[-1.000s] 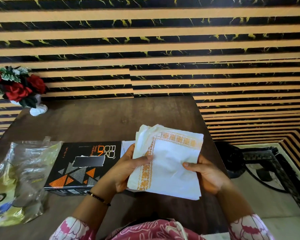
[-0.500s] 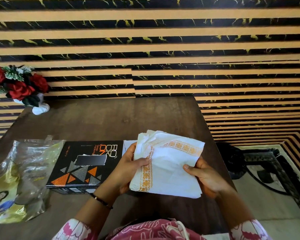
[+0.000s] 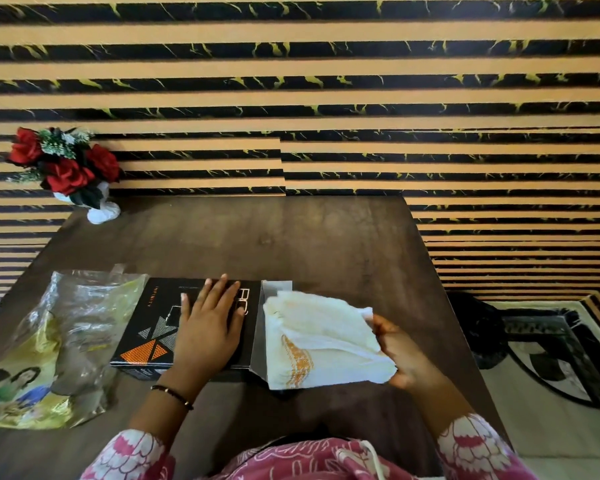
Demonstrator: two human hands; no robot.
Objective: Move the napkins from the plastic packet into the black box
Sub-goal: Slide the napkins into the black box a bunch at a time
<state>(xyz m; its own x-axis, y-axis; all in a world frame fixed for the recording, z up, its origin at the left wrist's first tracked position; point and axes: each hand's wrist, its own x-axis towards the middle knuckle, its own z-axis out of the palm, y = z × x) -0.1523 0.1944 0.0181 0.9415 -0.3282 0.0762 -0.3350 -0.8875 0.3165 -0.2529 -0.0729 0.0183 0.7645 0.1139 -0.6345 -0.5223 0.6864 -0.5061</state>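
- Since the earlier frame the left hand (image 3: 208, 327) has let go of the napkins (image 3: 321, 341) and now lies flat on the black box (image 3: 142, 327); only the right hand (image 3: 400, 351) holds the stack now.
- A dark wooden table (image 3: 291, 244) fills the middle of the view, and behind it stands a wall (image 3: 326, 98) with black and tan stripes.
- On the near left part of the table lies the plastic packet (image 3: 59, 344), crumpled and open, just beside the left side of the box.
- The black box lies flat near the middle, with orange and grey triangles on its lid. Its right end flap (image 3: 260, 327) is open.
- The napkins, white with an orange border, are a folded stack just at the open right end of the box. I cannot tell if they are already partly inside.
- The left hand has its fingers spread wide and pressed on the lid, holding nothing.
- The right hand pinches the right edge of the stack, thumb on top.
- Far left stands a white vase with red roses (image 3: 66, 168).
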